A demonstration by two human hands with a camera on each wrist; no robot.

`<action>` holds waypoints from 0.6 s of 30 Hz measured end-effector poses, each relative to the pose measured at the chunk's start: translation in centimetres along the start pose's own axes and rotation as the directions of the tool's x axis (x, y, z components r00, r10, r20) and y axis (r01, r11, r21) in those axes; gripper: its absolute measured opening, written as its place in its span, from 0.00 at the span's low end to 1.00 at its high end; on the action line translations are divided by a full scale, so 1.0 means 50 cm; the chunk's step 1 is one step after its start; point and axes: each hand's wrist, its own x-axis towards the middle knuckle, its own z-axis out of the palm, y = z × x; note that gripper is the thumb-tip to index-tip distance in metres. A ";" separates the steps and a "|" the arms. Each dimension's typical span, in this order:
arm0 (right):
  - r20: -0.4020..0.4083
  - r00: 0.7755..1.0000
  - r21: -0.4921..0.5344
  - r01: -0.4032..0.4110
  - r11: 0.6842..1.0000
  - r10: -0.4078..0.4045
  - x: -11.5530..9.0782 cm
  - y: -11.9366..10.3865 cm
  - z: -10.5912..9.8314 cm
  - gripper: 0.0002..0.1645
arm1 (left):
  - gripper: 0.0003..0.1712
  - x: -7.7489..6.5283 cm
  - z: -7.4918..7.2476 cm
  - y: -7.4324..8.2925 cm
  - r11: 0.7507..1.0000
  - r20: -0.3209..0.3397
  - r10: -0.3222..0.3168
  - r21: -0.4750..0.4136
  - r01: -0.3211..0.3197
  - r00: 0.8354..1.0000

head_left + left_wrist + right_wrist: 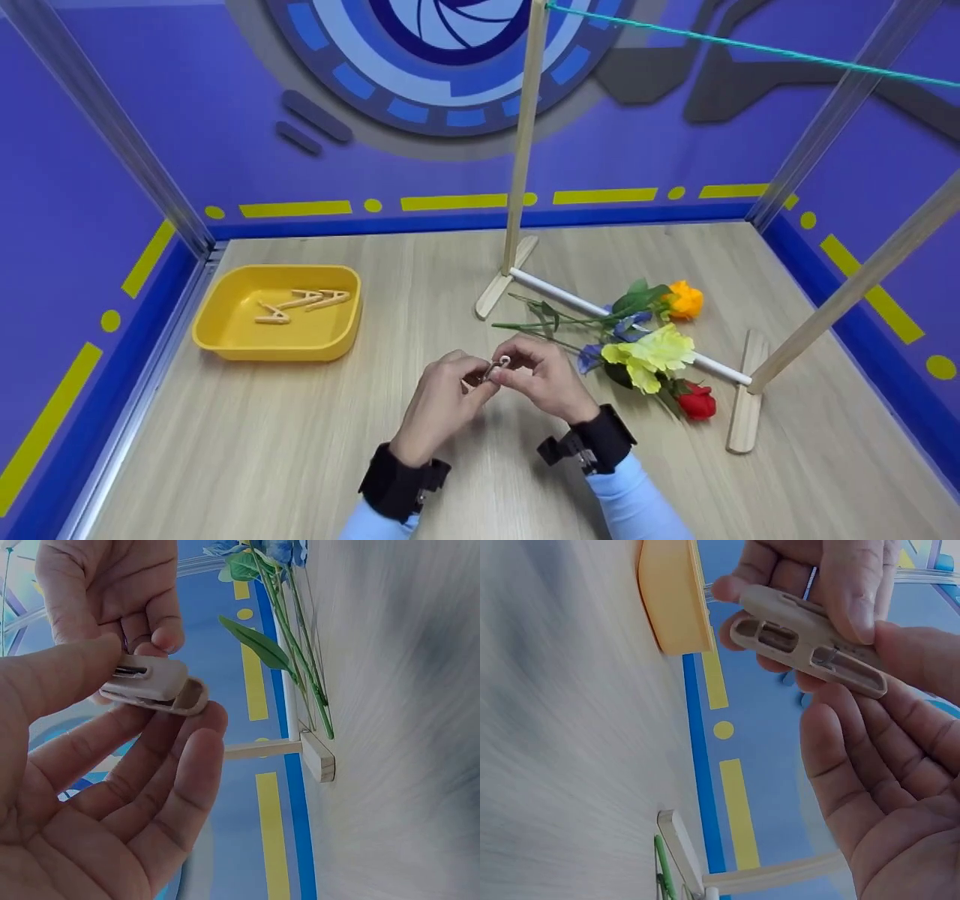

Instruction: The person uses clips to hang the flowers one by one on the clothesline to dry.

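Both hands meet over the table and hold a beige plastic clothespin (159, 682) between them. My left hand (441, 399) pinches it with the thumb on one face and fingers beneath, as the left wrist view shows. From the other side, my right hand (551, 381) grips the opposite end between thumb and fingers. In the right wrist view the clothespin (810, 652) lies slantwise, its slotted side towards the camera; the fingers cover parts of it.
At left a yellow tray (281, 353) holds several clothespins (304, 298). To the right, artificial flowers (649, 352) in yellow, orange, red and blue lie across a white rod (555, 290). Wooden posts (525, 142) stand on flat feet, with a green cord (750, 46) strung above.
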 end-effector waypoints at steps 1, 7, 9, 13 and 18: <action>0.010 1.000 0.001 0.003 1.000 -0.003 0.000 -0.001 0.000 0.09 | 0.06 -0.001 -0.001 0.000 1.000 0.002 -0.004 -0.002 0.004 1.000; 0.069 0.998 -0.017 -0.013 1.000 0.015 0.002 -0.007 -0.002 0.13 | 0.10 0.002 -0.004 0.002 0.997 -0.005 -0.023 -0.078 0.023 1.000; 0.070 0.998 -0.021 -0.005 1.000 0.006 0.002 -0.010 -0.002 0.16 | 0.11 0.003 -0.004 0.001 0.992 -0.012 -0.033 -0.121 0.032 0.999; 0.069 0.997 -0.032 0.018 0.999 -0.016 0.001 -0.014 0.000 0.20 | 0.15 0.004 -0.005 0.000 0.979 -0.013 -0.060 -0.197 0.057 0.998; 0.101 0.994 -0.045 0.038 0.998 -0.033 0.001 -0.013 -0.002 0.20 | 0.17 0.007 -0.011 -0.006 0.979 -0.028 -0.051 -0.197 0.045 0.998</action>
